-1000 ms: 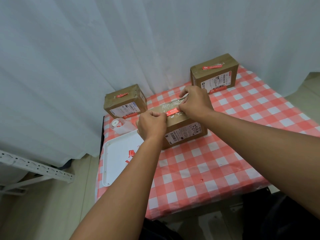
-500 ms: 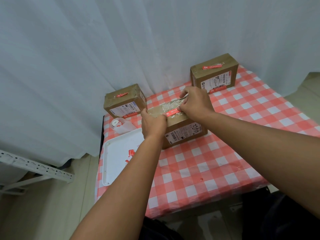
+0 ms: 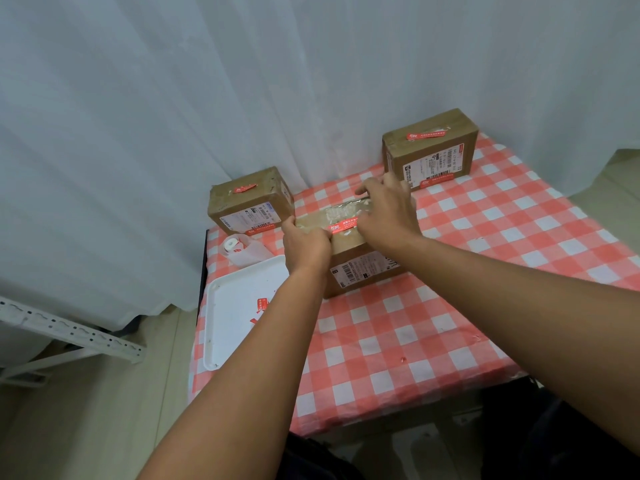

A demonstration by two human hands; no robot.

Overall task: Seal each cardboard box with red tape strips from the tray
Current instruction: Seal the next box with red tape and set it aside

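The middle cardboard box point(image 3: 363, 271) stands on the checked table with a red tape strip point(image 3: 341, 226) across its top. My left hand point(image 3: 304, 241) grips the box's left end, with curled fingers on the strip's left end. My right hand point(image 3: 389, 211) lies over the strip's right part, its fingers bent over the box's far edge. The white tray point(image 3: 228, 327) at the left holds loose red strips point(image 3: 261, 305). Both the left box point(image 3: 247, 206) and the right box point(image 3: 431, 150) carry a red strip on top.
A white tape roll point(image 3: 231, 245) stands between the tray and the left box. White curtains hang close behind the table. A metal rack point(image 3: 72, 336) stands on the floor at the left. The table's near edge is at the bottom right.
My left hand has shifted a little toward the box's left end, and more of the red strip shows. My right hand has stayed on the box.
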